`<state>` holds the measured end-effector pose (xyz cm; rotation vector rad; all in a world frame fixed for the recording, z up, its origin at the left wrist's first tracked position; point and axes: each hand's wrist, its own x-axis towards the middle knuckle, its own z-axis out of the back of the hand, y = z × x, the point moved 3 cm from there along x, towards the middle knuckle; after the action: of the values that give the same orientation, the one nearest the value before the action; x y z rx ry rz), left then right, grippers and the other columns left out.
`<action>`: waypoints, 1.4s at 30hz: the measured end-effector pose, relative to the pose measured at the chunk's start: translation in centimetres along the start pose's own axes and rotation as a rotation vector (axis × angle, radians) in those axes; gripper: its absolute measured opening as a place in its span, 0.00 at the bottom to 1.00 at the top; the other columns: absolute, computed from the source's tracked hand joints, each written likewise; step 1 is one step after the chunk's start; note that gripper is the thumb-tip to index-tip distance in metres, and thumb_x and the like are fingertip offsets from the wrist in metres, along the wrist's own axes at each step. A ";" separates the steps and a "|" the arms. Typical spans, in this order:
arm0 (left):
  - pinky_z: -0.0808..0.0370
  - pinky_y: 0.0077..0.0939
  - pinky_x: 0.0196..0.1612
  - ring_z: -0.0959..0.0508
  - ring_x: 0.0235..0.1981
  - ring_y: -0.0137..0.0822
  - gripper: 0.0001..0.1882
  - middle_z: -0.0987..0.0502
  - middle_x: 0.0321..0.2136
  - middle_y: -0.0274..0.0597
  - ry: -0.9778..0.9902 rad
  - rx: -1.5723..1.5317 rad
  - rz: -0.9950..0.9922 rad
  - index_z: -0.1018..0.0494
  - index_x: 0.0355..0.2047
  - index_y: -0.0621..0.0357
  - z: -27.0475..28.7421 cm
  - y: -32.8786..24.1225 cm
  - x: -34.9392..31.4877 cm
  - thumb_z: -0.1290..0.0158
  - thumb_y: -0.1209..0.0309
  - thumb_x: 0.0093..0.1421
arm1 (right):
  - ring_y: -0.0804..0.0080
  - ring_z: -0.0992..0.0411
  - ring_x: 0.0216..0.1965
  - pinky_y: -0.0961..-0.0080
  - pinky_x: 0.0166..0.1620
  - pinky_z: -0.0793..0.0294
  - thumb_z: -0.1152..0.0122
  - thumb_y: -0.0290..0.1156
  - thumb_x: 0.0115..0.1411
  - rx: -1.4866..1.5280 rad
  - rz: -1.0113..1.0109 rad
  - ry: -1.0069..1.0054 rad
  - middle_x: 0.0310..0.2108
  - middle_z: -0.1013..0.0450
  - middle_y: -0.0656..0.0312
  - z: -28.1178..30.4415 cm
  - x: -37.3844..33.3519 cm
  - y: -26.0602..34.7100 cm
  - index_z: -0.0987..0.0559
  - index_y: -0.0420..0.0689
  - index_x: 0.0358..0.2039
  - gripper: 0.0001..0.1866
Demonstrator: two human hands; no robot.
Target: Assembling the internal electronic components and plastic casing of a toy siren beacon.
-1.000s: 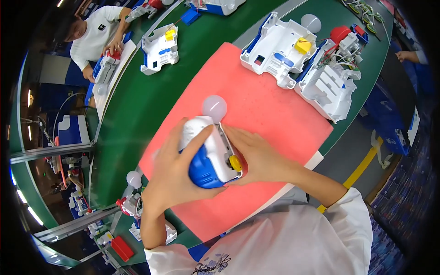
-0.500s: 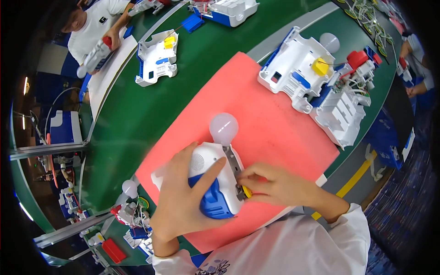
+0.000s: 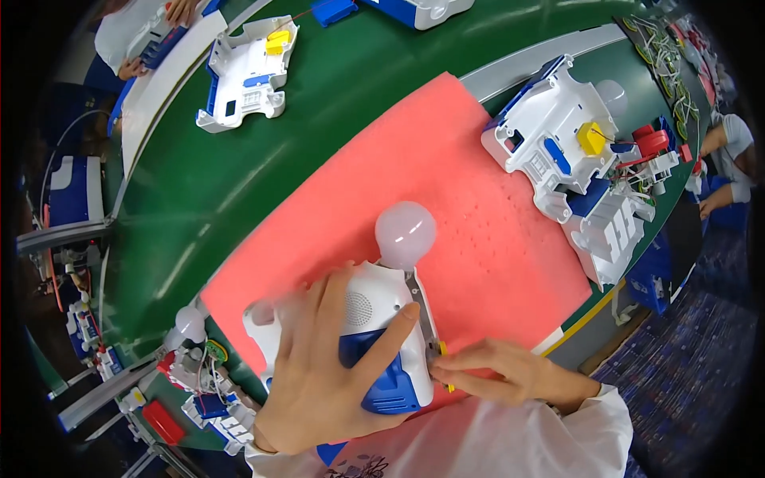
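Observation:
A white and blue plastic device (image 3: 386, 299) lies on the salmon-pink mat (image 3: 343, 191), speaker grille facing up. A frosted, bulb-like ball (image 3: 406, 233) sticks out of its far end. My left hand (image 3: 315, 374) wraps over the housing from the left, its thumb across the blue part. At the right side, along a grey strip, my right hand (image 3: 498, 372) pinches a small yellow part (image 3: 443, 348) against the edge. The fingers cover most of that part, so its exact kind is hidden. Another white piece (image 3: 261, 325) shows beyond my left hand.
Open white housing shells (image 3: 550, 135) with yellow and blue parts lie right of the mat, beside a wired assembly (image 3: 637, 159). Another shell (image 3: 251, 72) sits far left on the green table (image 3: 175, 223). A second wired assembly (image 3: 199, 374) is near left. Co-workers' hands (image 3: 179, 12) work across the table.
The view has shifted, so the device and both hands appear lower. My left hand keeps its hold. My right hand stays at the device's right edge, its fingers lying straighter; the yellow part shows differently.

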<state>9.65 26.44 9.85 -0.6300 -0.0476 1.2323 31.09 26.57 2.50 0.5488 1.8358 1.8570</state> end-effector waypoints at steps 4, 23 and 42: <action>0.33 0.56 0.56 0.34 0.58 0.68 0.44 0.43 0.62 0.69 -0.021 0.044 -0.031 0.27 0.59 0.38 0.1 -0.1 -0.3 0.31 0.49 0.38 | 0.63 0.20 0.39 0.74 0.40 0.21 0.36 0.20 0.60 -0.287 0.110 -0.132 0.43 0.21 0.48 -0.4 -0.2 -0.4 0.23 0.34 0.50 0.17; 0.34 0.63 0.55 0.34 0.58 0.70 0.53 0.42 0.61 0.71 -0.013 0.039 -0.035 0.26 0.58 0.45 -0.1 0.0 -0.1 0.27 0.48 0.25 | 0.66 0.25 0.41 0.75 0.39 0.23 0.24 0.31 0.50 -0.208 0.173 -0.348 0.47 0.26 0.54 -1.4 -0.8 -3.5 0.19 0.37 0.50 0.26; 0.30 0.53 0.56 0.32 0.60 0.62 0.56 0.40 0.62 0.63 -0.102 0.080 -0.108 0.27 0.58 0.50 -0.6 -0.2 -0.2 0.25 0.55 0.21 | 0.73 0.28 0.40 0.78 0.39 0.26 0.27 0.23 0.51 0.181 0.248 -0.245 0.43 0.27 0.60 0.3 1.7 -3.8 0.16 0.42 0.43 0.16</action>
<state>10.00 26.01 9.49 -0.4889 -0.1156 1.1549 30.04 27.81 -1.31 1.0620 1.8457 1.6904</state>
